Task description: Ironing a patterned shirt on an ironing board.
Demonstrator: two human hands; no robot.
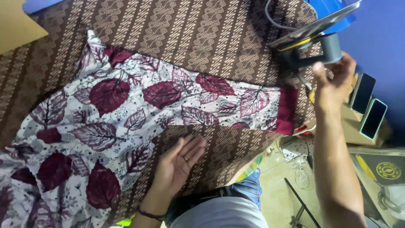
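Brown patterned cloth (236, 38) underneath. My left hand (179, 162) lies flat, open, beside the leaf-print garment (126, 114); right hand (335, 80) grips the iron (314, 40), fingers blurred.

Garment (139, 114) spread on patterned cloth (202, 38); iron (312, 40) at its right end; two phones (367, 105) further right.

A home ironing spot: patterned ironing cloth (219, 33), iron (314, 40), garment (126, 109).
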